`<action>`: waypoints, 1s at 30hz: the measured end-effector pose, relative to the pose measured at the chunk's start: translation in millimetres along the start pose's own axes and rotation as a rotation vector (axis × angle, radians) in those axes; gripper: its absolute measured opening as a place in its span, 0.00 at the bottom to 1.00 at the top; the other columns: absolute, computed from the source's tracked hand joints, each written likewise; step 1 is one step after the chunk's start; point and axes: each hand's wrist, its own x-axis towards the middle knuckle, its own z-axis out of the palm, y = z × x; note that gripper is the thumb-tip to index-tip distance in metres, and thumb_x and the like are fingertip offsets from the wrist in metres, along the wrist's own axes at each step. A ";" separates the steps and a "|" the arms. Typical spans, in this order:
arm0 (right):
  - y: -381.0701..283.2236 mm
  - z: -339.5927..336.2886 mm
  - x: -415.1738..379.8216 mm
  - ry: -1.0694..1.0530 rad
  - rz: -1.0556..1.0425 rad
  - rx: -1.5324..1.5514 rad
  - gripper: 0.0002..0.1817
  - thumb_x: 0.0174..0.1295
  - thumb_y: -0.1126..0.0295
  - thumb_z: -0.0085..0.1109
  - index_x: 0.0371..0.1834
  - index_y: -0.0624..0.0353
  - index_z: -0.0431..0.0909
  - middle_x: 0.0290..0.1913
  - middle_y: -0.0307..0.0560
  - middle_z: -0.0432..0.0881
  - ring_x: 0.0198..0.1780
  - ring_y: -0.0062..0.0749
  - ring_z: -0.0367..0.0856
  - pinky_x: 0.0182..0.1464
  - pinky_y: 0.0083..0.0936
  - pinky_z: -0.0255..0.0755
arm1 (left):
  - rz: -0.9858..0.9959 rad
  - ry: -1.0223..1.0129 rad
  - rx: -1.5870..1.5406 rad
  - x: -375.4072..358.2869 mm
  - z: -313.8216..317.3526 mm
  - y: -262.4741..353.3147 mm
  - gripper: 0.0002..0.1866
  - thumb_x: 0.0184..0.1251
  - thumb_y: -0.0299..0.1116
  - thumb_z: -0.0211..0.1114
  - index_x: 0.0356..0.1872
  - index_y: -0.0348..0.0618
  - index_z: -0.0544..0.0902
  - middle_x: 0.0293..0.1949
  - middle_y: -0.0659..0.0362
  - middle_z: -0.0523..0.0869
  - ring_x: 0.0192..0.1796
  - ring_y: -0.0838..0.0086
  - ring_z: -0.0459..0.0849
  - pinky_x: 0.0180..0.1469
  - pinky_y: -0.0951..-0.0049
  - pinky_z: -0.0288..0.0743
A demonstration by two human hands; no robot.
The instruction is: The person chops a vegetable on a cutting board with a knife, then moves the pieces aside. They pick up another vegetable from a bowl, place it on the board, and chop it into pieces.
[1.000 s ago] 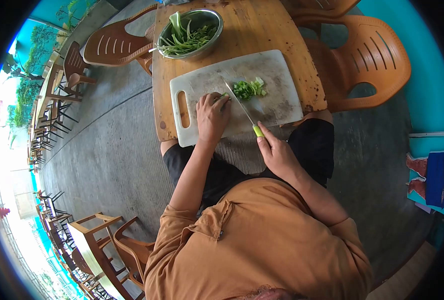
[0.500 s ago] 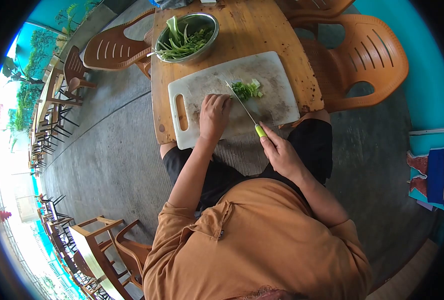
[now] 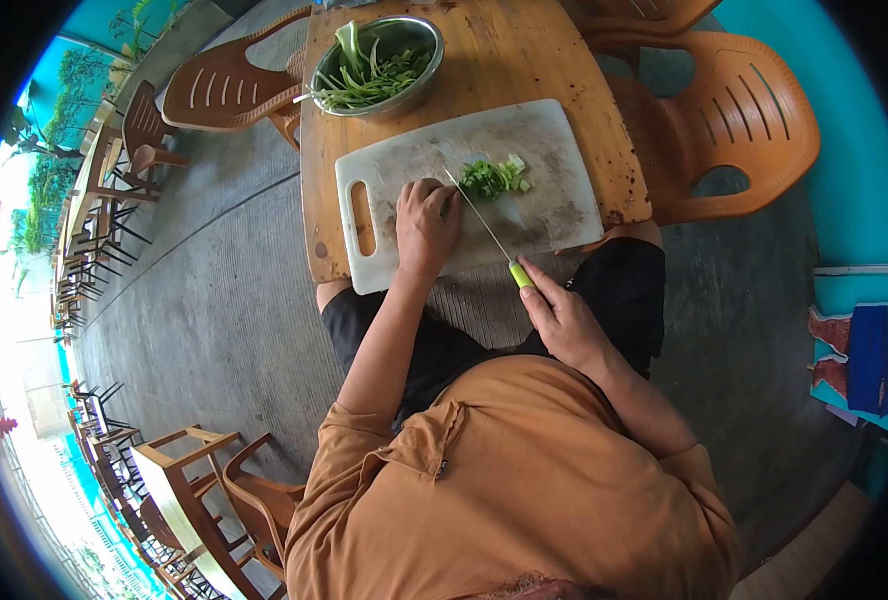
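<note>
My right hand is closed round the lime-green handle of a kitchen knife. The thin blade slants up and left across a white cutting board, beside my left fingertips. With curled fingers, my left hand presses on the board left of the blade. A bit of green onion shows at its fingertips; the rest is hidden under the hand. Just right of the blade lies a small heap of chopped green onion, with dark green and paler pieces.
A metal bowl of long green stalks stands beyond the board on the wooden table. Orange plastic chairs are to the right, and a brown chair is at the left. My legs are under the near table edge.
My left hand has shifted slightly left, its fingers more curled. The knife's tip has moved a little left and up along with it. The chopped heap looks a little wider.
</note>
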 end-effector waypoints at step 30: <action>19.5 27.1 27.1 0.102 -0.111 -0.205 0.29 0.85 0.58 0.53 0.80 0.64 0.72 0.28 0.70 0.85 0.35 0.70 0.88 0.38 0.56 0.81 | -0.017 0.026 0.059 -5.5 3.4 2.2 0.07 0.67 0.32 0.76 0.42 0.43 0.94 0.45 0.61 0.89 0.53 0.60 0.85 0.59 0.57 0.78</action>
